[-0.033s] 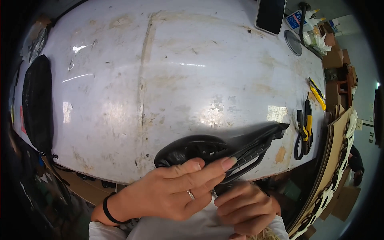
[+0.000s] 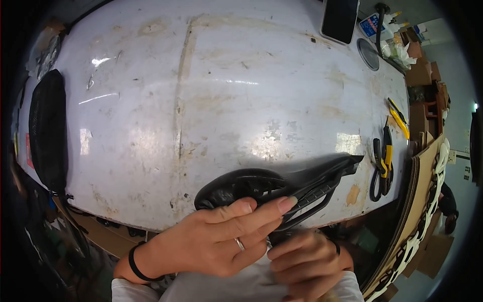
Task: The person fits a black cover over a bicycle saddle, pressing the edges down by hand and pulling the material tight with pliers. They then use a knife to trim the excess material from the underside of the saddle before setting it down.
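A black bicycle saddle (image 2: 241, 183) lies tilted at the table's near edge, its narrow end toward the right and its underside with rails partly facing me. My left hand (image 2: 226, 236), wearing a ring and a black wrist band, is closed on the saddle's near side with the fingers across the underside. Just right of it, my right hand (image 2: 307, 259) is curled at the saddle's near edge, slightly smeared by motion. Whatever sits in its fingers is hidden.
The white, stained table (image 2: 226, 116) spreads ahead. Another long black saddle-like piece (image 2: 49, 131) lies at the far left. Yellow-black pliers (image 2: 386, 161) and a yellow cutter (image 2: 399, 118) lie right, a phone (image 2: 340, 20) and glue bottles (image 2: 380, 25) farther back. Cardboard (image 2: 402, 221) stands beside the table.
My right hand has shifted slightly, its fingers now more smeared by motion. The saddle and my left hand look nearly the same.
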Demonstrator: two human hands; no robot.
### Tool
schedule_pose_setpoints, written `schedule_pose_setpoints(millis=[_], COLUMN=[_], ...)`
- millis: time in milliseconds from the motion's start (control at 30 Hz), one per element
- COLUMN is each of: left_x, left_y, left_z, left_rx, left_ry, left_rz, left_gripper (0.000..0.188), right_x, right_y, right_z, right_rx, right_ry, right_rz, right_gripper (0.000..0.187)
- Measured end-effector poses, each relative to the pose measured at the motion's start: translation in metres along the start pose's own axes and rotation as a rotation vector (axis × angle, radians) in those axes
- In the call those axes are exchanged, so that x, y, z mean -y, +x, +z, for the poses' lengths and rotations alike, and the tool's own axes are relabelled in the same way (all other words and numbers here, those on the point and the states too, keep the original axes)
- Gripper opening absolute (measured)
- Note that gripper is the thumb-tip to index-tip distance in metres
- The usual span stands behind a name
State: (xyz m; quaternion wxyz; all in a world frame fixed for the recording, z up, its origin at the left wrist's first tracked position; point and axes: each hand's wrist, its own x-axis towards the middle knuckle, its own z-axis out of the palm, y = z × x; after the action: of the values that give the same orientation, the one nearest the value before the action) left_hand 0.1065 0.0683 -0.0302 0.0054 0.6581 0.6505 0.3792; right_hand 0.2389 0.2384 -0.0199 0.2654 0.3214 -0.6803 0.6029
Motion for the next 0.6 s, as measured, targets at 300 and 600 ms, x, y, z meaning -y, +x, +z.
schedule_pose_setpoints(millis=[300, 600], left_x=[0.008, 0.005], left_y=[0.0, -0.003], left_z=[0.0, 0.002], left_rx=[0.003, 0.029], left_ry=[0.003, 0.154], left_rz=[0.04, 0.121], left_gripper=[0.011, 0.011], right_x=[0.012, 0.007], right_y=[-0.002, 0.0], right_z=[0.006, -0.014], right_rx=[0.063, 0.087], right_ry=[-0.112, -0.171], right_rz=[0.007, 0.035], right_gripper=[0.029, 0.026])
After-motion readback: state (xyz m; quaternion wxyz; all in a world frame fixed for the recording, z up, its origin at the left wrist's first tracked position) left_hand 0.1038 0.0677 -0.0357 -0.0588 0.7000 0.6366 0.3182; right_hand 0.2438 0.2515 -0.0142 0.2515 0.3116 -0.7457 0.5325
